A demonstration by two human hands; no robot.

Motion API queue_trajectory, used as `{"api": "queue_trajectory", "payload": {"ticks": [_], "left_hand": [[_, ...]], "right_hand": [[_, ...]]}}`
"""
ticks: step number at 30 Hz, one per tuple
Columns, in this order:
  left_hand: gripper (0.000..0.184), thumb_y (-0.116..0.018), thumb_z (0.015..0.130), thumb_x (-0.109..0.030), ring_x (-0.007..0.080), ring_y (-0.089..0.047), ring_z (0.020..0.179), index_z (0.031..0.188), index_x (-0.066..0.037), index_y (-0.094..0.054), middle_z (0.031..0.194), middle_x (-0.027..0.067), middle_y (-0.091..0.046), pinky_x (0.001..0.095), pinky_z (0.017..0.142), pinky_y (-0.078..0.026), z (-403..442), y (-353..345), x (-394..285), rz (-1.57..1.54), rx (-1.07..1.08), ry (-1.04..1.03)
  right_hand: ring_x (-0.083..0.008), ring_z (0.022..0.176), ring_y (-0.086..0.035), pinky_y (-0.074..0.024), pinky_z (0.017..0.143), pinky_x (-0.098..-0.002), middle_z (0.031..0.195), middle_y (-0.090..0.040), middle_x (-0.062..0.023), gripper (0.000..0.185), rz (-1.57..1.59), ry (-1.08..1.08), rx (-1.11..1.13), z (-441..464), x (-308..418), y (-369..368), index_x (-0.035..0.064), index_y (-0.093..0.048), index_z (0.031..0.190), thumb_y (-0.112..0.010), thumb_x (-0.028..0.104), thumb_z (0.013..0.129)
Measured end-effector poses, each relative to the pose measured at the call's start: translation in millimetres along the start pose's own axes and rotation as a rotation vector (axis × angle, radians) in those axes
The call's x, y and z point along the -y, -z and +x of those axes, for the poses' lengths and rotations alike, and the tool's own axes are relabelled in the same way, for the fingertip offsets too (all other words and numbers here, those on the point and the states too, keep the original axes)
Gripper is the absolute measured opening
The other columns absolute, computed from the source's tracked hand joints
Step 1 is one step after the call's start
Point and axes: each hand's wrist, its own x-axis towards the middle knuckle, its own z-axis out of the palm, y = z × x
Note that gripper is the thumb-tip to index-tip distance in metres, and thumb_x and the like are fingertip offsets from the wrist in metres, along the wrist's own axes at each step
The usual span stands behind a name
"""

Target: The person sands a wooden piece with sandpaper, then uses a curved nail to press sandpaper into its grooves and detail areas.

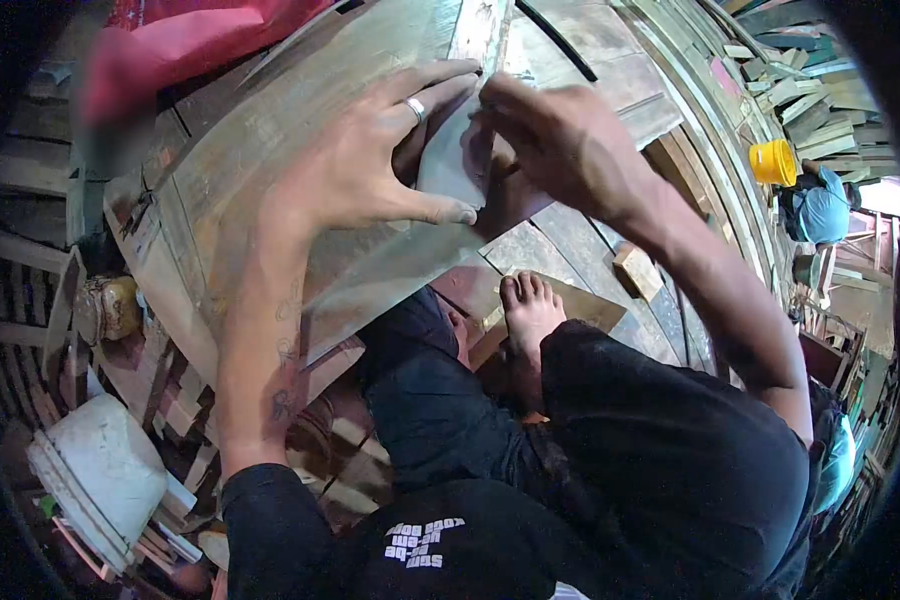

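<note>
Though grimy, planks (pixel 572 236) amid timber (pixel 820 112).

The left forearm (pixel 255 340), marked with tattoos, is stretched forward from a short sleeve, and the left hand (pixel 385 150) is turned inward at the wrist. Its fingers (pixel 440 75) are extended toward the right, and the thumb (pixel 430 206) is spread well apart from them. The right forearm (pixel 715 275) is angled forward and inward from a bent elbow (pixel 785 390). The right hand (pixel 560 140) is held with bent fingers, their tips brought near those of the left; whether they are touching cannot be told. Between the forearms, a bare foot (pixel 532 308) is seen, its toes pointed forward, beside the dark-clothed legs (pixel 670 440).
</note>
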Motion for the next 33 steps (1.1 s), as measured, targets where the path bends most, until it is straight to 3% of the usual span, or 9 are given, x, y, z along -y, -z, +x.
{"api": "queue_trajectory", "payload": {"ticks": [2,8,13,14,16,20,22,24,33], "left_hand": [[0.108,-0.096,0.066,-0.028,0.0348,-0.046,0.153,0.161,-0.008,-0.049,0.167,0.0129,-0.047,0.0474,0.128,-0.038,1,3,-3,0.004,0.017,0.011],[0.108,-0.096,0.066,-0.03,0.0352,-0.047,0.152,0.161,-0.008,-0.05,0.167,0.0137,-0.047,0.0479,0.127,-0.038,0,3,-6,0.034,0.008,0.027],[0.108,-0.096,0.066,-0.031,0.0356,-0.049,0.151,0.161,-0.007,-0.05,0.167,0.0139,-0.047,0.0474,0.127,-0.039,1,3,-2,0.059,0.011,-0.013],[0.108,-0.096,0.066,-0.031,0.0356,-0.049,0.151,0.161,-0.007,-0.05,0.167,0.0139,-0.047,0.0474,0.127,-0.039,0,1,-4,0.05,0.017,-0.011],[0.109,-0.097,0.067,-0.034,0.0352,-0.047,0.152,0.161,-0.008,-0.05,0.167,0.0136,-0.047,0.0481,0.127,-0.038,2,2,-5,0.048,0.014,0.019],[0.111,-0.098,0.067,-0.038,0.0345,-0.045,0.155,0.163,-0.009,-0.049,0.168,0.0131,-0.046,0.048,0.128,-0.037,-1,5,-7,0.057,0.03,0.052],[0.11,-0.097,0.067,-0.038,0.0342,-0.045,0.154,0.162,-0.009,-0.05,0.169,0.012,-0.046,0.0474,0.129,-0.037,-2,2,-3,0.072,0.011,0.035],[0.11,-0.098,0.066,-0.038,0.0342,-0.045,0.154,0.161,-0.008,-0.05,0.169,0.0113,-0.046,0.0474,0.129,-0.037,1,2,-5,0.064,0.014,0.017],[0.11,-0.097,0.067,-0.041,0.0366,-0.045,0.154,0.161,-0.006,-0.05,0.168,0.0135,-0.046,0.0486,0.127,-0.037,0,2,-4,0.064,0.003,-0.001]], "right_hand": [[-0.0379,0.079,-0.077,-0.0614,0.068,-0.0456,0.09,-0.078,-0.0147,0.025,0.126,-0.042,0.129,-9,22,1,0.0073,-0.064,0.112,-0.072,0.005,0.088],[-0.0377,0.077,-0.078,-0.0609,0.065,-0.0445,0.085,-0.077,-0.0143,0.024,-0.029,-0.017,0.005,5,-7,0,0.0086,-0.068,0.11,-0.078,0.009,0.088],[-0.0386,0.073,-0.075,-0.0599,0.064,-0.0462,0.084,-0.076,-0.0148,0.023,0.117,0.001,0.065,-12,20,-5,0.0104,-0.068,0.112,-0.076,0.009,0.091],[-0.0429,0.078,-0.075,-0.0596,0.068,-0.0518,0.086,-0.076,-0.0183,0.032,0.137,-0.05,0.146,-10,3,-7,0.0145,-0.064,0.118,-0.075,0.018,0.088],[-0.0419,0.078,-0.074,-0.0591,0.067,-0.0505,0.085,-0.075,-0.0178,0.027,-0.106,-0.035,-0.004,3,-18,1,0.0135,-0.067,0.113,-0.077,0.019,0.088],[-0.0257,0.071,-0.071,-0.0563,0.069,-0.0412,0.083,-0.074,-0.0167,0.026,0.238,-0.353,-0.15,5,-23,10,0.003,-0.07,0.108,-0.068,0.029,0.106],[-0.0139,0.076,-0.063,-0.0517,0.07,-0.0318,0.082,-0.068,-0.0081,0.04,0.43,-0.409,-0.108,3,-6,25,-0.0014,-0.068,0.113,-0.054,0.036,0.116],[-0.0113,0.081,-0.063,-0.0518,0.076,-0.0296,0.086,-0.068,-0.0051,0.04,0.939,-0.584,0.019,-9,-9,29,0.0024,-0.067,0.119,-0.051,0.039,0.117],[-0.0191,0.099,-0.072,-0.0584,0.091,-0.0356,0.11,-0.071,-0.0102,0.039,1.29,-0.56,-0.111,-18,-6,16,0.0075,-0.06,0.125,-0.046,0.043,0.117]]}}
